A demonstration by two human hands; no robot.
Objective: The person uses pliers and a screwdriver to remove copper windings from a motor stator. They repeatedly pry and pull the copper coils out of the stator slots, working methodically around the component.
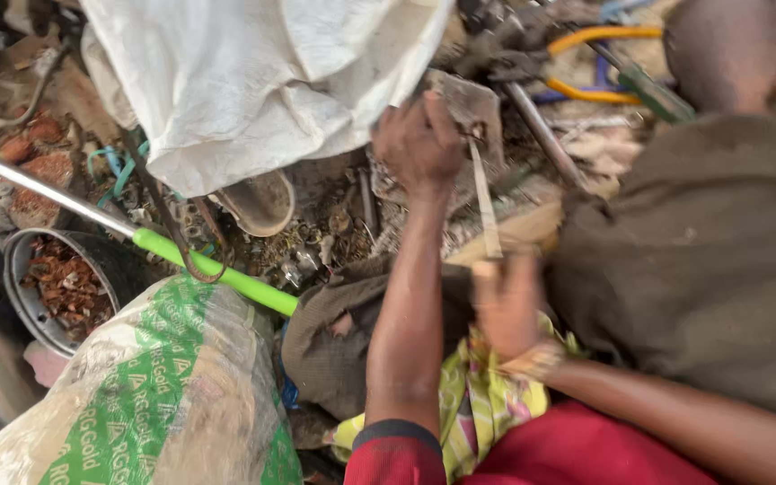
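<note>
The ground (334,193) is dirt strewn with metal scraps. Left of the hands lie a green-handled pipe (217,269), a printed sack (154,395) and a bowl of rusty bits (60,287).

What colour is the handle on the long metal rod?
Bright green handle, clearest in the head view.

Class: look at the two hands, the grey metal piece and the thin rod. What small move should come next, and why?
Probably steady things first. The left hand grips the grey metal piece, and the blurred right hand holds the thin rod by its lower end, its tip at the piece. Then press the rod in gently.
</note>
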